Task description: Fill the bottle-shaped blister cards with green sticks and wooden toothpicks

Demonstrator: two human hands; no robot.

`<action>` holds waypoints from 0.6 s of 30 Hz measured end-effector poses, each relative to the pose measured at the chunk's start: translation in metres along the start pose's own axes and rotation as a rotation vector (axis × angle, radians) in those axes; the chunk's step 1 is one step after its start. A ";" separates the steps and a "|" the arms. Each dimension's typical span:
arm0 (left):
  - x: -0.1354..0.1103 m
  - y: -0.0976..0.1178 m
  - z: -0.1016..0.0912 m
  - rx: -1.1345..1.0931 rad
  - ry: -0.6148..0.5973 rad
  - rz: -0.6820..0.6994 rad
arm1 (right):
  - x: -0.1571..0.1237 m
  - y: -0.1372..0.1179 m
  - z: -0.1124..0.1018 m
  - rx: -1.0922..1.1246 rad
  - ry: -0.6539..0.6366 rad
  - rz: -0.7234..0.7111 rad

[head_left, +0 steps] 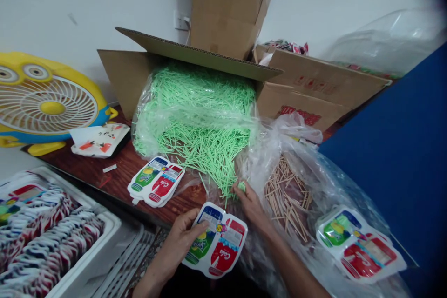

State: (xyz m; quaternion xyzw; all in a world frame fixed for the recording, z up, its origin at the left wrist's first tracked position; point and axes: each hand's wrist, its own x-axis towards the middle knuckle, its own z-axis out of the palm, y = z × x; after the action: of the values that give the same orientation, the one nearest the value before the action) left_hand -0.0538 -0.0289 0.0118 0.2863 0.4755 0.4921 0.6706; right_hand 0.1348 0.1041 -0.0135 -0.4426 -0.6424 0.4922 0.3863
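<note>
My left hand (185,235) grips the upper left edge of a bottle-shaped packet (222,242) printed with Sprite and Cola, thumb across its front. At the lower end of a spilled heap of thin green sticks (206,142), my right hand (249,198) has its fingers closed on some green sticks (240,186). The heap pours out of a clear plastic bag inside an open cardboard box. Close to the right forearm lies a pile of brown sticks (288,195) on clear plastic.
Similar packets (156,181) lie on the wooden table (77,163), with another stack (361,244) at right. A white crate (111,233) at lower left holds many packets. A yellow fan (52,102), cardboard boxes (228,9) and a blue panel (391,158) stand around.
</note>
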 end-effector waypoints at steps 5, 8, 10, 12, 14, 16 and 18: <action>-0.002 0.000 0.001 0.060 0.000 0.028 | -0.002 0.001 0.001 0.137 0.070 -0.001; -0.001 0.001 0.003 0.088 -0.009 0.023 | 0.003 -0.017 -0.001 0.537 0.139 0.068; 0.002 0.003 0.007 0.115 -0.026 0.022 | 0.003 -0.031 -0.001 0.825 0.135 0.128; 0.005 0.007 0.013 0.125 -0.050 0.032 | 0.000 -0.044 0.000 1.020 0.111 0.161; 0.009 0.009 0.020 0.094 -0.066 0.032 | -0.006 -0.053 0.002 1.126 0.086 0.170; 0.012 0.010 0.025 0.054 -0.060 0.027 | -0.012 -0.059 0.006 1.210 0.056 0.180; 0.014 0.009 0.028 0.046 -0.035 0.021 | -0.018 -0.063 0.011 1.283 0.039 0.185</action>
State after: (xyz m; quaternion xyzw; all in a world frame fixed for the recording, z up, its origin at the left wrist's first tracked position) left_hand -0.0305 -0.0100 0.0249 0.3152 0.4719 0.4828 0.6670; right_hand 0.1179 0.0761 0.0441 -0.1865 -0.1729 0.8012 0.5418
